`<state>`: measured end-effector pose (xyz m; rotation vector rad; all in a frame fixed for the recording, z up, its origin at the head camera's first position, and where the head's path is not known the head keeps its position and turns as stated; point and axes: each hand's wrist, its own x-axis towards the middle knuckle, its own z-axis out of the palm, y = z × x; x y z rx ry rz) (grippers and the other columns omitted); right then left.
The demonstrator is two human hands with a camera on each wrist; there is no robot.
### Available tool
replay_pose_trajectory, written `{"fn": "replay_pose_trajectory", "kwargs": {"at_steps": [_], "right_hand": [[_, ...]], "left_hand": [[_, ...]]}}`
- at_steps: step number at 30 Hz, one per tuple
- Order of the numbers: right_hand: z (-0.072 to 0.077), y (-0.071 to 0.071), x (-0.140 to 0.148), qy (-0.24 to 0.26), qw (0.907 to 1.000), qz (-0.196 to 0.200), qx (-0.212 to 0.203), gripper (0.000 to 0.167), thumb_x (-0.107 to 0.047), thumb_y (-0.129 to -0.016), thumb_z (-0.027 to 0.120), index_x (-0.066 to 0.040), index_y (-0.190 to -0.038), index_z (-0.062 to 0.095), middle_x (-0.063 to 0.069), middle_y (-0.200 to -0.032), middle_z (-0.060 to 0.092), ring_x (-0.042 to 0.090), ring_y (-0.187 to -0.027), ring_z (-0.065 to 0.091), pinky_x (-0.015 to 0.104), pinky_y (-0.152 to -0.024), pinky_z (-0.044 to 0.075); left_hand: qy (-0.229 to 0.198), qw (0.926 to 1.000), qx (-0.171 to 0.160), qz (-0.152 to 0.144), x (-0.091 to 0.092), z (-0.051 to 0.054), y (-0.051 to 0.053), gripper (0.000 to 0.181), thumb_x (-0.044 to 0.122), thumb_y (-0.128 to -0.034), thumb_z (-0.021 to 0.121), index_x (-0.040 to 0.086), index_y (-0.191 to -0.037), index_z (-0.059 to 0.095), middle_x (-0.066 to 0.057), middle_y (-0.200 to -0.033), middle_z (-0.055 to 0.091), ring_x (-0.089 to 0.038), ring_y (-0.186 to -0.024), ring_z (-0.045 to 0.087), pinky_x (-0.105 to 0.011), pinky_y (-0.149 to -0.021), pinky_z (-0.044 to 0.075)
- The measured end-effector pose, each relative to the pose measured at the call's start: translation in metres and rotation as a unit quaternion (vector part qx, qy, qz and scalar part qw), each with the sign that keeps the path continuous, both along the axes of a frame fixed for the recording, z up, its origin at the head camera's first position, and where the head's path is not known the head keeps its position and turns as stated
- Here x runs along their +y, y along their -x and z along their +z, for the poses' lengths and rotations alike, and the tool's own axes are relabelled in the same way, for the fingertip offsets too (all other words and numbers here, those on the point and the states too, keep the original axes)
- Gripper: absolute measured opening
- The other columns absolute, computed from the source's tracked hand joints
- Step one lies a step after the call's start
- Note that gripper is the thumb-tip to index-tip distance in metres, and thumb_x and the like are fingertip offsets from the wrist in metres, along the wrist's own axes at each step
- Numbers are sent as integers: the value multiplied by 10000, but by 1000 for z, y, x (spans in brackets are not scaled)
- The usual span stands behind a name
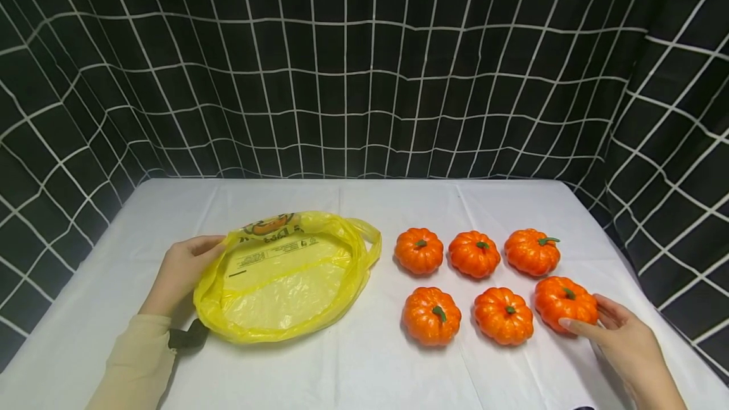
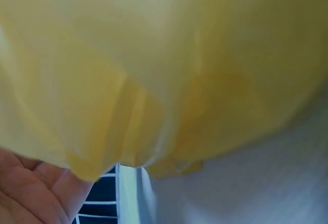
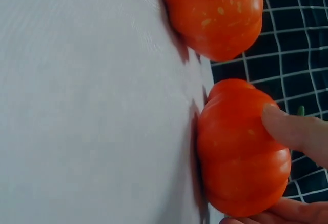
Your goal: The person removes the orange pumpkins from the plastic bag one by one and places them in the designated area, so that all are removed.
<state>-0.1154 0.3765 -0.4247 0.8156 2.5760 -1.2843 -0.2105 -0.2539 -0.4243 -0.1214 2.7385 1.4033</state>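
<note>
A yellow plastic bag (image 1: 285, 290) with dark print lies with its wide mouth facing up, one handle loop (image 1: 367, 236) at its right. At the bag's left edge, my left hand (image 1: 185, 267) holds the rim; its fingertips are hidden by the plastic. Yellow film (image 2: 169, 70) fills most of the left wrist view, over part of the hand (image 2: 36, 193). On the right, my right hand (image 1: 626, 337) grips an orange pumpkin (image 1: 564, 302) with a green stem, thumb on the near side and fingers on the far right. The pumpkin (image 3: 243, 152) sits at the tablecloth surface.
Several more small orange pumpkins stand in two rows between bag and right hand, including a back-left one (image 1: 419, 250) and a front-left one (image 1: 431, 316). A white cloth (image 1: 370, 366) covers the table. Black grid-patterned curtains (image 1: 364, 68) enclose the back and sides.
</note>
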Motion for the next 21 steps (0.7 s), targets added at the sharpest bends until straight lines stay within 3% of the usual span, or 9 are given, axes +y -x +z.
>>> {"fn": "replay_pose_trajectory", "kwargs": {"at_steps": [11, 14, 18, 21], "right_hand": [[-4, 2, 9, -162, 9990, 393, -110, 1052, -418, -904, 697, 29, -1566, 12, 326, -1607, 46, 546, -1465, 131, 664, -1164, 236], [-2, 3, 11, -358, 9971, 672, -85, 1054, -438, -909, 686, 51, -1559, 15, 359, -1587, 71, 573, -1443, 159, 681, -1147, 241], [2, 9, 14, -462, 9930, 1087, -85, 1070, -451, -918, 672, 95, -1540, -6, 392, -1560, 102, 572, -1434, 180, 670, -1145, 250], [8, 12, 16, -531, 9895, 1330, -182, 1060, -454, -928, 657, 132, -1522, 4, 412, -1545, 103, 579, -1426, 182, 674, -1134, 266]], "left_hand": [[58, 10000, -42, -58, 0, 3, 3, 529, 365, -1026, 505, 24, -1431, 507, -236, -1445, 531, -410, -1374, 455, -525, -1125, 424], [66, 9999, -24, -114, -3, 6, 0, 546, 384, -1024, 507, 27, -1437, 498, -233, -1455, 521, -419, -1397, 423, -553, -1152, 376], [254, 9995, 102, -182, -11, 15, -3, 553, 392, -1028, 500, 24, -1441, 491, -234, -1471, 503, -438, -1414, 388, -598, -1159, 335], [649, 9972, 240, -272, -16, 29, -4, 557, 407, -1032, 485, 30, -1441, 493, -233, -1483, 490, -454, -1411, 383, -623, -1136, 350]]}}
